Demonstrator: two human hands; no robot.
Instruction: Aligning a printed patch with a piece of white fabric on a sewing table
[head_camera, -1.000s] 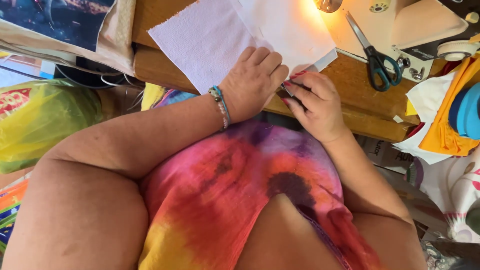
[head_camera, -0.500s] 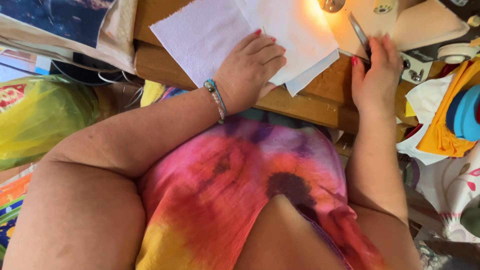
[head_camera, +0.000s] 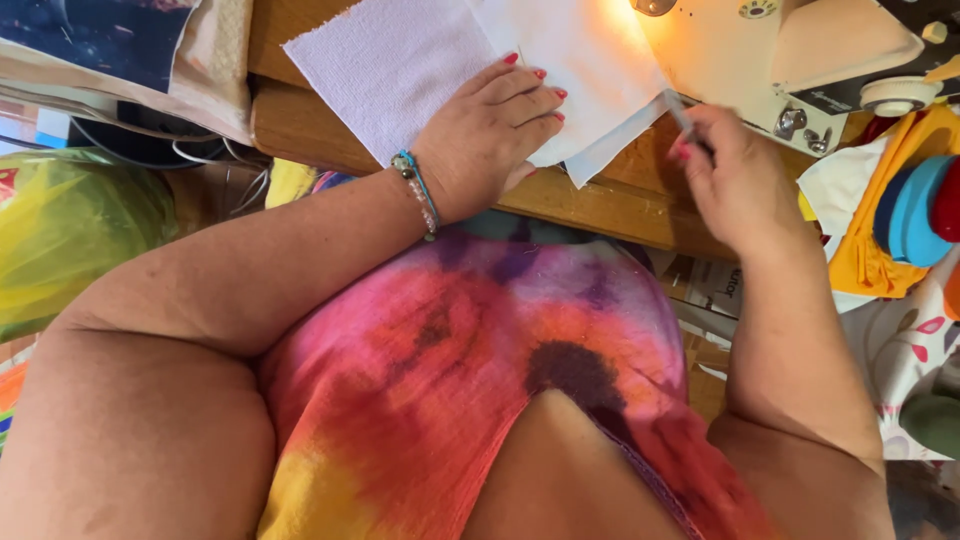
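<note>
My left hand (head_camera: 490, 135) lies flat, fingers spread, on white fabric pieces (head_camera: 420, 65) at the front edge of a wooden table (head_camera: 600, 195). A beaded bracelet circles that wrist. My right hand (head_camera: 730, 175) is closed around a pair of scissors (head_camera: 680, 112); only the metal blades stick out above my fingers, beside the edge of the white fabric. The scissor handles are hidden in my hand.
A cream sewing machine (head_camera: 760, 50) with its lamp lit stands at the back right. Orange fabric and blue and red rolls (head_camera: 905, 210) lie at the right. A yellow-green bag (head_camera: 70, 240) sits at the left, dark printed cloth (head_camera: 110, 40) above it.
My right hand left the fabric's corner, reached up to the scissors by the sewing machine, and now holds them nearer the fabric. My left hand stayed pressed on the fabric.
</note>
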